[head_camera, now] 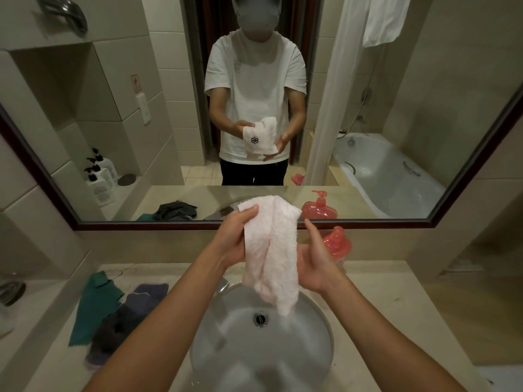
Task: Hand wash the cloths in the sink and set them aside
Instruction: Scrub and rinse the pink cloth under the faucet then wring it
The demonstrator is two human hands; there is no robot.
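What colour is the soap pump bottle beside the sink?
Coral pink soap pump bottle, seen in the head view.

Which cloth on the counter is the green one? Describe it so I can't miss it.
Start at the round grey sink basin and look left along the beige counter. A pile of cloths lies there; the teal-green flat cloth is the leftmost, beside the dark grey-blue cloths, and the only green one.

The pale pink cloth (271, 250) looks soft and fluffy above the smooth, shiny sink (283, 349) with its metal drain (259, 319).
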